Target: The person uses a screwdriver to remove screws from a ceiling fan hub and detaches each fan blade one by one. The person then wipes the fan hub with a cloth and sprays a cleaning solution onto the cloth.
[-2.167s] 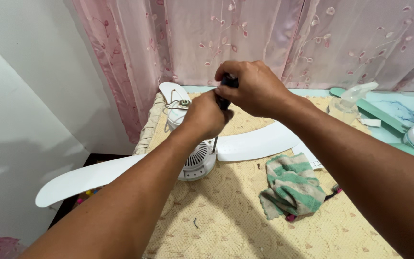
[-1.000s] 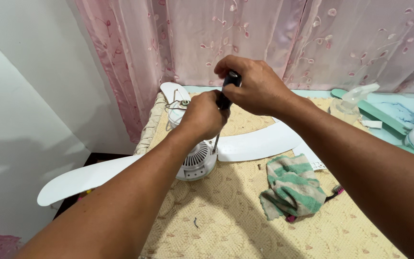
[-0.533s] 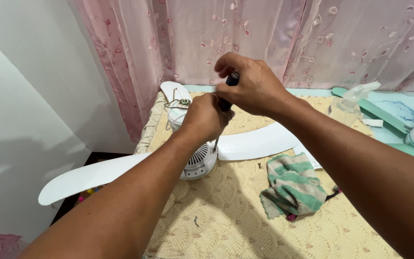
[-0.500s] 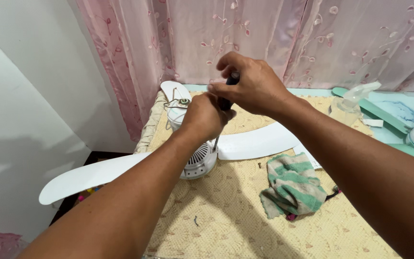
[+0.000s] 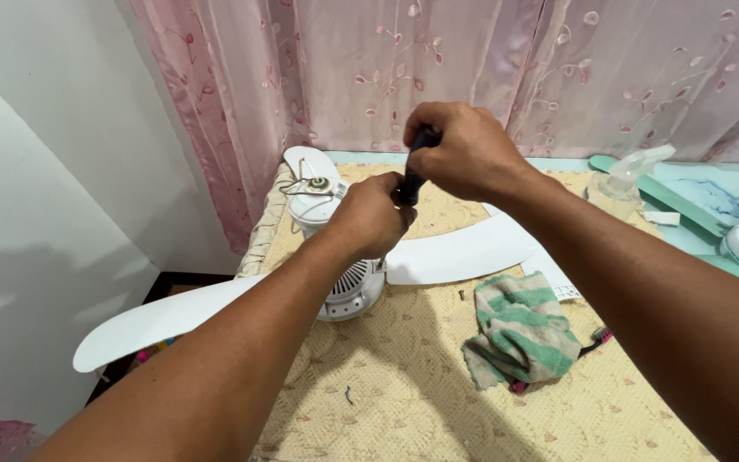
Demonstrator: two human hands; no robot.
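A white ceiling fan lies on the table, its motor housing (image 5: 352,291) below my hands. One white blade (image 5: 464,251) reaches right and another (image 5: 164,318) hangs past the table's left edge. My right hand (image 5: 465,152) grips the top of a dark-handled screwdriver (image 5: 413,178) that stands upright over the housing. Lower on the same screwdriver, my left hand (image 5: 367,216) wraps the handle and hides the shaft.
A green-and-white striped rag (image 5: 521,333) lies on the beige patterned tablecloth (image 5: 404,385) to the right. A second white fan motor (image 5: 314,195) sits behind. Teal fan parts (image 5: 694,201) and a plastic spray bottle (image 5: 622,180) lie far right. Pink curtains (image 5: 438,68) hang behind.
My right hand has shifted slightly right and regripped the screwdriver top. The screwdriver tilts a little more. The fan has turned a bit, its left blade moving slightly.
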